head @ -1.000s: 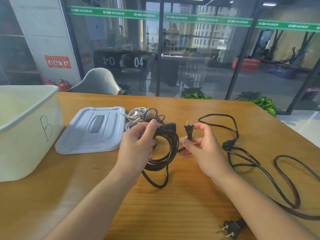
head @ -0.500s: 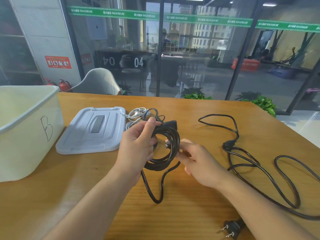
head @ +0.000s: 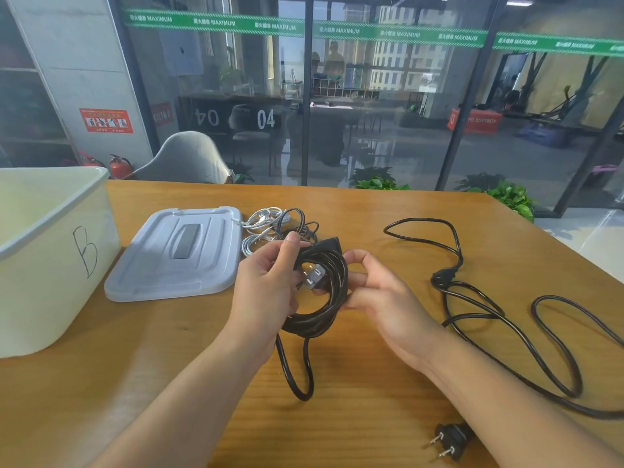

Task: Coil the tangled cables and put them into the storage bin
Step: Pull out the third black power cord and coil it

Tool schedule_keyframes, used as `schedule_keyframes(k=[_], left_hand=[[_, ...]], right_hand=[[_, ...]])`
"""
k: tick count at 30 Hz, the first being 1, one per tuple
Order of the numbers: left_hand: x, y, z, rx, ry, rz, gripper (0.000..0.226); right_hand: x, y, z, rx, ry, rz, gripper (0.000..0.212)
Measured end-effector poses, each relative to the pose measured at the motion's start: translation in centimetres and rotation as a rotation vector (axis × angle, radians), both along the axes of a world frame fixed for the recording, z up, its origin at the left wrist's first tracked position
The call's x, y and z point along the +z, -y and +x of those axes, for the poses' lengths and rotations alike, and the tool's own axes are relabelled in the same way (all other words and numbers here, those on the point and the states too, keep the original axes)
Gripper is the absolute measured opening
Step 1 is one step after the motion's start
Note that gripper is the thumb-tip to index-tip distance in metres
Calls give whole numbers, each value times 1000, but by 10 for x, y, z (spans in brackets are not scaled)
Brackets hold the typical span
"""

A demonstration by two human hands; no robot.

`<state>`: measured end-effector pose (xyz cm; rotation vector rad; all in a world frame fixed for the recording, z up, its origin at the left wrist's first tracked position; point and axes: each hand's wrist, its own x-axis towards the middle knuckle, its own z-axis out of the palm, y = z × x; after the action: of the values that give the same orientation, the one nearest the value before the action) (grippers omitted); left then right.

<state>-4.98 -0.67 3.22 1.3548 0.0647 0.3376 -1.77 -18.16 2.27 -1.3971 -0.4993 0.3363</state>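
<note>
Wooden table (head: 371, 211) by glass wall: left hand (head: 266, 285) grips black coiled cable (head: 324, 298), right hand (head: 374, 292) pinches it w/ curled fingers, storage bin (head: 50, 251) at left.

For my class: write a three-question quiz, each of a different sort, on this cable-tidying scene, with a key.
1. True or false: the coiled black cable already lies in the storage bin.
2. What lies between the bin and the small white cables? A) a lid B) a laptop C) a plant
3. Fill in: the left hand grips the coil while the right hand threads the ____ through its middle.

Key: 1 false, both hands hold it above the table. 2 A, the grey lid. 3 plug.
</note>
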Motion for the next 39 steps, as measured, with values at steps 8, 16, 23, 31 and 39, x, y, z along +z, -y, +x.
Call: schedule_keyframes(k=[8,16,23,31,39], left_hand=[[1,8,-2,3,31,42,28],[0,7,-1,19,49,90,27],[-5,9,2,52,33,117,26],[-1,0,0,-15,-11,48,28],[3,4,-1,-39,-45,74,29]], right_hand=[[-6,-12,-12,-4,122,25,69],[-3,-13,-15,-454,532,-169,32],[3,-13,-14,-626,458,63,21],[22,16,7,-496,-214,522,32],[36,45,25,-776,-223,459,36]])
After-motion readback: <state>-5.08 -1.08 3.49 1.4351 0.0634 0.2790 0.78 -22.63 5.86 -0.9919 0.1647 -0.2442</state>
